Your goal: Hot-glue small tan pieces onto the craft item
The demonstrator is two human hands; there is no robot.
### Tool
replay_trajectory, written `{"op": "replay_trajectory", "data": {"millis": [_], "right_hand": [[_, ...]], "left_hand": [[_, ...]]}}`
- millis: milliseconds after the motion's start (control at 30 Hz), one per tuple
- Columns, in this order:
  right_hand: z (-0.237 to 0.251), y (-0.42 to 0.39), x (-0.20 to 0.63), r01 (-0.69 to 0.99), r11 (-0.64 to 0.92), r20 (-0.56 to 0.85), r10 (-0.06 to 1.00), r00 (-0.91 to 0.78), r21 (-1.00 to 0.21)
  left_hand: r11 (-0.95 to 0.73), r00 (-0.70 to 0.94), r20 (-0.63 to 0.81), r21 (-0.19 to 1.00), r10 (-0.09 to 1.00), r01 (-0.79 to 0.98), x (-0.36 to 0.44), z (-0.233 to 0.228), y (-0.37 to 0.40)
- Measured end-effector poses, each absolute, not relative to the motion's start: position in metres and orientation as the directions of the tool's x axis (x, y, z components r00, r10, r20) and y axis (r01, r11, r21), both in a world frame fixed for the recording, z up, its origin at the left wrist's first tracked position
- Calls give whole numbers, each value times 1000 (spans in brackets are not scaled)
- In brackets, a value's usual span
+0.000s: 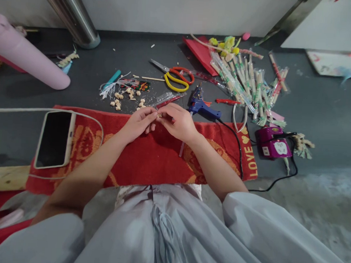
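My left hand (140, 123) and my right hand (179, 121) meet above a red towel (149, 161), their fingertips pinching one small tan piece (159, 115) between them. A thin pale stick (182, 148) lies on the towel under my right wrist. Several more small tan pieces (126, 96) are scattered on the dark floor just beyond my hands. A blue glue gun (199, 105) lies right behind my right hand, its black cord running off to the right.
A phone (54, 139) with a white cable rests on the towel's left. Yellow and red scissors (176, 77), bundled wrapped sticks (245, 84), red paper (199, 51), a purple plug block (272, 142), a pink roll (21, 54) and a metal post (72, 12) lie around.
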State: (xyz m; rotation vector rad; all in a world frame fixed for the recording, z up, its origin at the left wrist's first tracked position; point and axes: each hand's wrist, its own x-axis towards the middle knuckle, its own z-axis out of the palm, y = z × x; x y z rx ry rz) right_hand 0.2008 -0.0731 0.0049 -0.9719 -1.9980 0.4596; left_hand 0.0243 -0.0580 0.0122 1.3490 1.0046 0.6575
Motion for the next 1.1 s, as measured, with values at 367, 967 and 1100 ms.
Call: {"op": "replay_trajectory", "data": {"millis": [367,967,1100], "right_hand": [[3,-74,199,488,594,470,804,-364,-639],[3,-76,197,528,554,464,831,-307,-644],[4,-76,197,528,554,453,832,-320,-644]], "left_hand": [[102,502,-187,976,845,193,25,11,-58],[101,488,-189,974,852,201,26,12,-59],[102,488,-193,973,851,208,26,12,-59]]}}
